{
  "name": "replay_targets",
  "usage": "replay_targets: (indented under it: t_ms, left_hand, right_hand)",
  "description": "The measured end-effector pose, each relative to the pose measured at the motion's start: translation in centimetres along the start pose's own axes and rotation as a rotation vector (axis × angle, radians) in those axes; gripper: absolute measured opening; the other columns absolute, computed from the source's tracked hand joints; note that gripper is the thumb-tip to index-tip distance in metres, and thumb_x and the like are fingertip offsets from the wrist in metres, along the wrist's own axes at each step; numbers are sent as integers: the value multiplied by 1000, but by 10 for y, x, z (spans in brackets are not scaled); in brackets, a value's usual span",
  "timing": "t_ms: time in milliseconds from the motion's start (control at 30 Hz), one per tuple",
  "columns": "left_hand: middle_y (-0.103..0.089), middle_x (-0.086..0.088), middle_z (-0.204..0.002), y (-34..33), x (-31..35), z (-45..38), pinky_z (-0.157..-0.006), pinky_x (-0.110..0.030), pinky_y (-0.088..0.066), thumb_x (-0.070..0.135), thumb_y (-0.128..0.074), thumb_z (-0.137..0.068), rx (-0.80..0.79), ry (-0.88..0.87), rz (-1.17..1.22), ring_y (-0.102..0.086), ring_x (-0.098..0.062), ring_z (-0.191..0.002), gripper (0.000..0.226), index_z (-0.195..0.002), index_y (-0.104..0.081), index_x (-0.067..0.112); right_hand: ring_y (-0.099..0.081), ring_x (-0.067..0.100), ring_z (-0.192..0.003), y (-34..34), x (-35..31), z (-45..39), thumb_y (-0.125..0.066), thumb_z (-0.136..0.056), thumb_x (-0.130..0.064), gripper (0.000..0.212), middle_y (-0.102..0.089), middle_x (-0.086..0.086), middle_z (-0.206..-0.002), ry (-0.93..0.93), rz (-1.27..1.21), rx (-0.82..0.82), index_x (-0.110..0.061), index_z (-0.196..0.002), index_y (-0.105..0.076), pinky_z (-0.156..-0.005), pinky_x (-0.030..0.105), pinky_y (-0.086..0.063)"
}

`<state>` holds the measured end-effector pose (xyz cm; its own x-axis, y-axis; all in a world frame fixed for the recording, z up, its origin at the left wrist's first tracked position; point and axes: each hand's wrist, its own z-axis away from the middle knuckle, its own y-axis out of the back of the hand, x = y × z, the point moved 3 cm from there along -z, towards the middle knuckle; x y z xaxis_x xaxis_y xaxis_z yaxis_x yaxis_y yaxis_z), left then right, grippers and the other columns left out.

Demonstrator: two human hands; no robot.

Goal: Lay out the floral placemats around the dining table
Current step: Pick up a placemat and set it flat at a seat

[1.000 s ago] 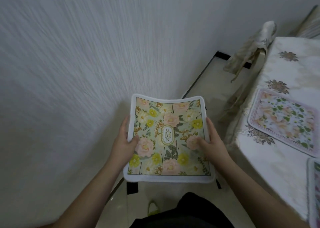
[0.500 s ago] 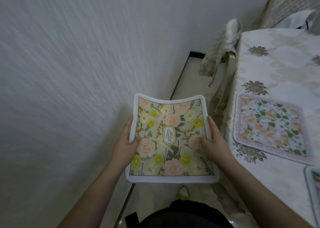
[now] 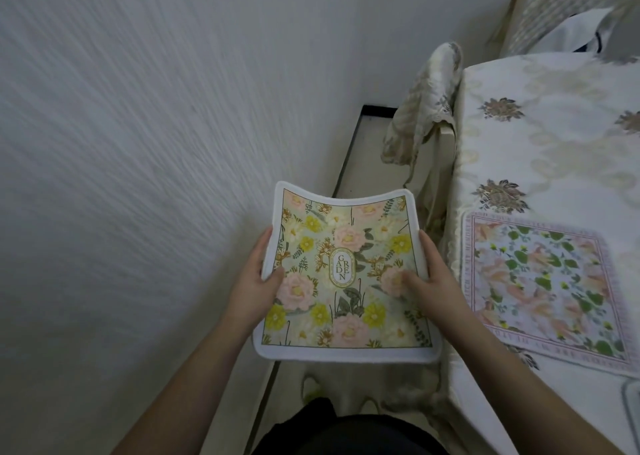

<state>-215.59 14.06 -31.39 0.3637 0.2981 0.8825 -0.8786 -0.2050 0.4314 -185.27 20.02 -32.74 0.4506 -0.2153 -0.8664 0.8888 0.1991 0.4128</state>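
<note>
Two hands carry one floral placemat [image 3: 346, 274] at waist height, in the gap between a white wall [image 3: 138, 143] on the left-hand side and the dining table [image 3: 554, 136] on the right-hand side. The left hand [image 3: 254, 281] grips the mat's left edge with the thumb laid on the printed face and the fingers under it; the right hand [image 3: 434, 281] grips the opposite edge the same way. Both grips sit about midway along the side edges, which in my judgement keeps the soft mat level and stops it folding; even so, the far edge sags between the corners, so the material is limp. The mat is not touching the table; it hangs over the floor, just beside the tablecloth's [image 3: 460, 281] hanging side. Its long axis runs away from the body, roughly parallel to the table's near edge, and the central "GARDEN" label reads along that axis with its top toward the far end. Beyond the right hand, a second placemat [image 3: 547, 288] with pink and green print already lies flat on the table, and the corner of a further mat [image 3: 632, 406] shows nearer the body. A cloth-covered chair back [image 3: 429, 101] stands ahead of the right hand against the table. Judged from this, some placing is done and the held mat awaits a free spot.
</note>
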Motion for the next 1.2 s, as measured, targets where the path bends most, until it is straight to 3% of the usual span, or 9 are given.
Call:
replay_targets:
  t_ms: [267,500,633,767,833,900,1000,1067,1200]
  left_hand:
    - [-55,28,-127,-3,8,-85,-83,-32,-57,14,-55,-97,-64,-21,3,-61,4,-108,69,-141,-30,60]
    - [-52,45,-115,-6,20,-162,-71,-19,-56,16,-56,-97,-135,-36,56,-62,12,-99,72,-132,-30,73]
    - [-56,30,-125,-17,31,-203,-84,-39,-59,16,-57,-97,-179,-68,66,-65,-4,-108,68,-141,-31,61]
    - [-53,41,-119,-35,51,-233,-87,-36,-58,17,-57,-97,-244,-110,41,-62,6,-104,69,-138,-29,65]
    - [-54,43,-115,-44,61,-250,-85,-34,-58,18,-57,-97,-267,-128,31,-63,5,-103,69,-136,-29,67]
    - [-56,44,-112,-53,72,-268,-84,-34,-59,17,-57,-97,-283,-139,24,-64,4,-102,69,-135,-30,67]
    - [-60,25,-126,-68,93,-300,-84,-43,-60,17,-58,-97,-299,-157,42,-67,-7,-105,69,-137,-31,65]
    - [-61,14,-131,-80,107,-320,-82,-46,-60,18,-59,-96,-318,-169,41,-68,-12,-106,68,-138,-31,64]
    - [-62,9,-132,-109,141,-357,-81,-48,-61,16,-61,-96,-371,-145,90,-69,-16,-107,69,-136,-34,65]
  right_hand:
    - [-56,18,-118,-11,-14,-58,-56,-94,-20,74,-50,-14,-135,-45,-31,64,-46,-152,-17,-99,47,-50]
    - [-54,11,-113,-10,-40,-113,-58,-94,-22,75,-44,-19,-136,-59,9,160,-50,-151,-18,-88,31,-48]
    - [-55,-2,-101,-2,-48,-133,-58,-95,-19,75,-40,-24,-134,-50,-13,247,-48,-151,-19,-73,16,-43]
    - [-51,10,-110,13,-49,-148,-57,-96,-17,75,-40,-19,-135,-76,-1,318,-46,-152,-18,-69,12,-40]
    - [-53,12,-109,23,-50,-159,-57,-96,-19,74,-42,-17,-138,-92,7,336,-47,-152,-17,-70,15,-44]
    - [-57,16,-114,33,-51,-171,-57,-96,-20,75,-43,-13,-145,-104,-15,342,-48,-152,-16,-80,29,-53]
    - [-58,23,-120,49,-53,-194,-57,-96,-21,74,-45,-4,-150,-98,-66,352,-51,-150,-17,-96,49,-53]
    - [-61,24,-116,66,-52,-212,-58,-96,-22,74,-49,-2,-147,-106,-77,354,-52,-150,-17,-93,51,-54]
    - [-66,24,-106,104,-48,-245,-59,-95,-23,73,-58,1,-136,-123,-151,385,-55,-147,-19,-87,52,-56]
